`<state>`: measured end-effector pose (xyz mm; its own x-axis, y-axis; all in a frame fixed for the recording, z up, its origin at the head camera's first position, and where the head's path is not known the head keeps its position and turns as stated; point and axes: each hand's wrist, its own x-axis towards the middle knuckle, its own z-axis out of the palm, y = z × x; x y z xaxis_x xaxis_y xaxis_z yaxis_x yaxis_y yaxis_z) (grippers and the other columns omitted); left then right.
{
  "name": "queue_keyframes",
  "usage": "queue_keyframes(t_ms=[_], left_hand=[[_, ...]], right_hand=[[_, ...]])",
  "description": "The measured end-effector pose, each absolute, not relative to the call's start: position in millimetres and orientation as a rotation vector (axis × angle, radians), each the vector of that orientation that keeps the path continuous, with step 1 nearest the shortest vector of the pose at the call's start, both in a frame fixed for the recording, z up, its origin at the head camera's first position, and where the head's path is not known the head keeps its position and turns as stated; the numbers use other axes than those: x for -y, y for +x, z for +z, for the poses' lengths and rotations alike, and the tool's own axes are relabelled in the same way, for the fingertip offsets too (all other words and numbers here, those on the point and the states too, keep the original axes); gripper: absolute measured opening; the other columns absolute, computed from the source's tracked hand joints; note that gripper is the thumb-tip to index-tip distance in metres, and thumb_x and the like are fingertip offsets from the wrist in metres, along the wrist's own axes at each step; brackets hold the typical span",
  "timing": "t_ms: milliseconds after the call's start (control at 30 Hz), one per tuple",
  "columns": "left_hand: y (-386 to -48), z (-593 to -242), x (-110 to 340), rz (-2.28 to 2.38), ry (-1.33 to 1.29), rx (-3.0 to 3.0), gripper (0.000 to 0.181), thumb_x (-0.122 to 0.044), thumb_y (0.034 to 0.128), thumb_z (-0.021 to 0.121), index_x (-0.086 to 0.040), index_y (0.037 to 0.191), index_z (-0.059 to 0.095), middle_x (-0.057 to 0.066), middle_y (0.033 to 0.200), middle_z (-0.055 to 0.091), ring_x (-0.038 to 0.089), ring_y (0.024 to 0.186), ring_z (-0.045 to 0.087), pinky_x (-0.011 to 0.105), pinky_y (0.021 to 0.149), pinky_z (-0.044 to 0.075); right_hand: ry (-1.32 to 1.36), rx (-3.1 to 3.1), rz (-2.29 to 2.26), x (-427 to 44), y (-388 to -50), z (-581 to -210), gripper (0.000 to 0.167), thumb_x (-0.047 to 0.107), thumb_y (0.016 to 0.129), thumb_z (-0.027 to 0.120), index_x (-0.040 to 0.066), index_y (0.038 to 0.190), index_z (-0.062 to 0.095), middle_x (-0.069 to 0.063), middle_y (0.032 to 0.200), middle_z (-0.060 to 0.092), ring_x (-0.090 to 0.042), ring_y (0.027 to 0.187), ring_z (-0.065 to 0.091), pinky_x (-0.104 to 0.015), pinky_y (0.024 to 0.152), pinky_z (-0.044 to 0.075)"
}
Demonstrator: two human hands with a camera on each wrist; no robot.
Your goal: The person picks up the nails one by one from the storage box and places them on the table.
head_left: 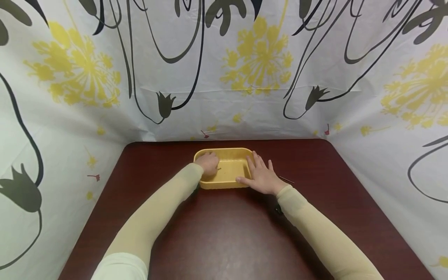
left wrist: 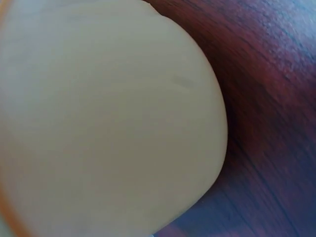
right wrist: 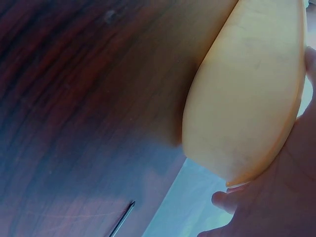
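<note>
A shallow yellow plastic tray (head_left: 224, 184) stands toward the far side of the table. My left hand (head_left: 208, 163) reaches into its left part, knuckles up and fingers bent downward. A small thin dark piece (head_left: 219, 168) shows beside those fingers; whether they pinch it is hidden. Over the tray's right rim lies my right hand (head_left: 260, 177), fingers straight and spread, thumb at the near right corner. In the right wrist view the hand (right wrist: 276, 197) touches the rim of the tray (right wrist: 242, 94). The left wrist view shows mostly the tray's outer wall (left wrist: 113, 118).
To the right of the tray, a thin pointed metal rod (right wrist: 122, 219) lies on the dark reddish wood table (head_left: 224, 233). A small black object (head_left: 278, 210) sits by the right sleeve. Patterned white cloth (head_left: 224, 97) hangs around the table's back and sides.
</note>
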<state>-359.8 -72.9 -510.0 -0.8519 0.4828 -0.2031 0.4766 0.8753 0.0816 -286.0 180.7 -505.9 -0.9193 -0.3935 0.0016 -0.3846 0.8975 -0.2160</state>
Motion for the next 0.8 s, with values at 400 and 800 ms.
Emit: queue_keyframes(t_ms=[400, 800], left_hand=[[-359.8, -512.0, 72.5, -0.008, 0.794, -2.828, 0.018, -0.022, 0.0902, 0.063, -0.015, 0.074, 0.061, 0.008, 0.11, 0.049, 0.026, 0.097, 0.047, 0.044, 0.077, 0.048], [-345.0, -498.1, 79.9, -0.011, 0.896, -2.89, 0.022, -0.024, 0.0926, 0.062, -0.019, 0.071, 0.063, 0.005, 0.112, 0.053, 0.024, 0.094, 0.052, 0.054, 0.093, 0.044]], right_hand=[[-0.618, -3.019, -0.299, -180.6, -287.7, -507.9, 0.115, 0.09, 0.084, 0.029, 0.006, 0.162, 0.012, -0.016, 0.167, -0.009, -0.038, 0.152, 0.009, -0.071, 0.112, 0.004], [-0.62, -3.025, -0.305, -180.8, -287.1, -508.0, 0.115, 0.089, 0.085, 0.031, 0.005, 0.161, 0.015, -0.017, 0.167, -0.006, -0.039, 0.151, 0.011, -0.072, 0.111, 0.006]])
